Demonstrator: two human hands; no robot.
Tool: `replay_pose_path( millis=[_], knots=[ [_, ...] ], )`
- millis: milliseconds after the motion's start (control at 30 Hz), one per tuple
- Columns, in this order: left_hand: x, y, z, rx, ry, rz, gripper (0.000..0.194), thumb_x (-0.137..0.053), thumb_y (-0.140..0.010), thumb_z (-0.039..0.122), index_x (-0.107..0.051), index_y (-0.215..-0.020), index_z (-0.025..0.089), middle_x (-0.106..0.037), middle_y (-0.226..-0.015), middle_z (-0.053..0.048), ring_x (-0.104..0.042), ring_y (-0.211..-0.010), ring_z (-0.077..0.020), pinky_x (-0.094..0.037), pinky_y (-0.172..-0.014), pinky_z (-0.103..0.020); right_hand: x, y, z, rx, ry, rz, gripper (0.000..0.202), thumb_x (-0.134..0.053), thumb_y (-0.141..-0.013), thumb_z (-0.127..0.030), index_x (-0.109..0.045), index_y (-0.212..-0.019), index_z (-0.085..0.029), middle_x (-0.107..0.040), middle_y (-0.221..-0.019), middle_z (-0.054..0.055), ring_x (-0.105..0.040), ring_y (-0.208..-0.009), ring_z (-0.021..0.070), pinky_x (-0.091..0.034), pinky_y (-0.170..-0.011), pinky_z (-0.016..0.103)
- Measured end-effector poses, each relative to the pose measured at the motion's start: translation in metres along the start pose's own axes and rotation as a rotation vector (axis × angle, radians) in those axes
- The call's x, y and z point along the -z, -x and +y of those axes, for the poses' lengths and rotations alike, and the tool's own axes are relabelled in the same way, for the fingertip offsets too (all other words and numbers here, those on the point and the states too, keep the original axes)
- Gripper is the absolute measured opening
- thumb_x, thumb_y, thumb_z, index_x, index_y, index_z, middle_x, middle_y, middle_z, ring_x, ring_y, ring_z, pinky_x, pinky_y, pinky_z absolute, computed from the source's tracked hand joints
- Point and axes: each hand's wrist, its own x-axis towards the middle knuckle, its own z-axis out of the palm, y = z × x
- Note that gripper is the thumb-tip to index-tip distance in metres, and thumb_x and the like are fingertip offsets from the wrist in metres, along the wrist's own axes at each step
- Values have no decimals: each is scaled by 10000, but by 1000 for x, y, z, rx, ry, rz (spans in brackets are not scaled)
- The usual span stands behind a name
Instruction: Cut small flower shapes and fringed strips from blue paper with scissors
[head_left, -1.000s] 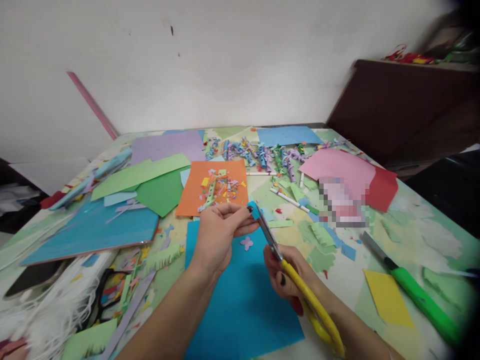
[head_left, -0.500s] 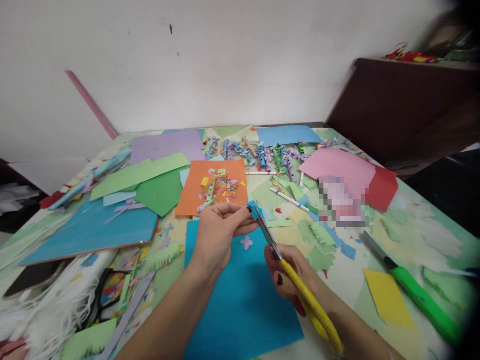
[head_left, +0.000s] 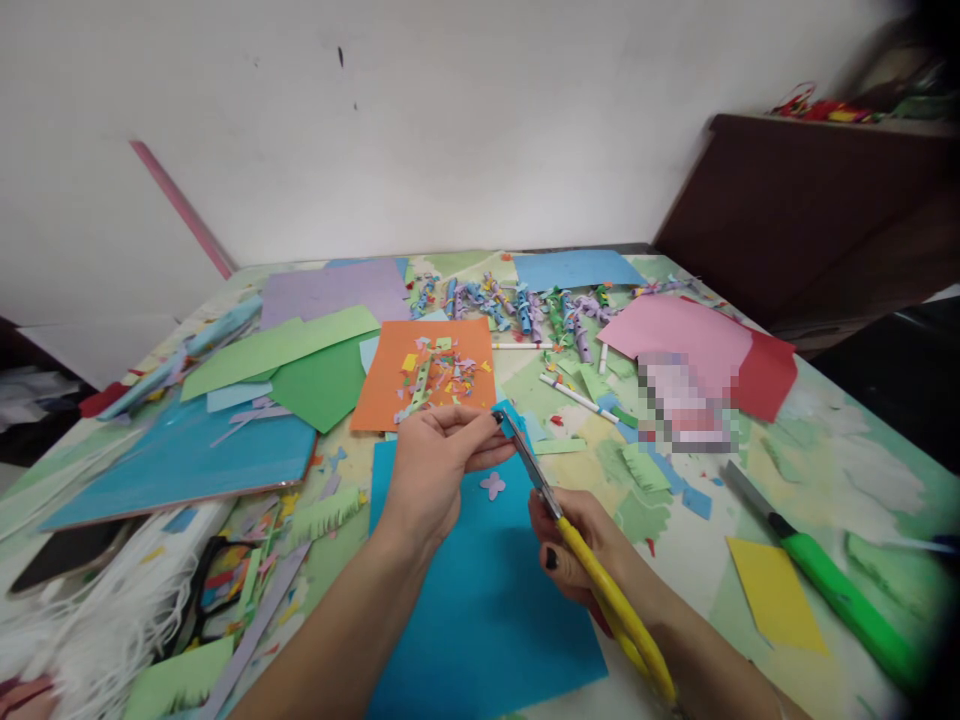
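Observation:
Between the fingertips of my left hand (head_left: 442, 460) is a small blue paper piece (head_left: 511, 416). My right hand (head_left: 581, 545) grips yellow-handled scissors (head_left: 592, 570), their blades pointing up and left onto the paper piece. The blades look nearly closed at the paper's edge. Below both hands lies a large blue paper sheet (head_left: 480, 610), with a small lilac paper flower (head_left: 493, 486) on it. An orange sheet (head_left: 382, 380) covered in colourful paper scraps lies just beyond my left hand.
A green-handled knife (head_left: 840, 590) and a yellow paper piece (head_left: 776, 590) lie on the right. Rolled paper tubes (head_left: 525, 310) stand farther back. At left are green sheets (head_left: 322, 380), a blue pack (head_left: 187, 460), white yarn (head_left: 127, 600) and black-framed glasses (head_left: 199, 590).
The scissors' handles have come closer together in my right hand, and my thumb has shifted slightly. The blue paper piece has turned a little in my left fingers.

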Motion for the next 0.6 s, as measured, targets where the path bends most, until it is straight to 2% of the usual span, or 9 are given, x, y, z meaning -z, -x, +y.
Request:
replay_pose_path(
  millis=[200, 600],
  knots=[
    [0, 0, 0, -3, 0, 20, 173, -784, -587, 213, -649, -599, 107, -694, -621, -54, -698, -645, -210, -577, -636, -304, -1, 0, 3, -70, -109, 3, 442, -720, -706, -447, -342, -669, -219, -251, -532, -110, -212, -403, 44, -194, -335, 170],
    [-1, 0, 0, -8, 51, -47, 109, -760, -630, 176, -675, -654, 113, -701, -654, -35, -702, -688, -194, -581, -678, -290, 0, 0, 3, -20, -114, 6, 421, -708, -731, -419, -342, -669, -220, -260, -528, -111, -204, -394, 41, -201, -325, 162]
  ],
)
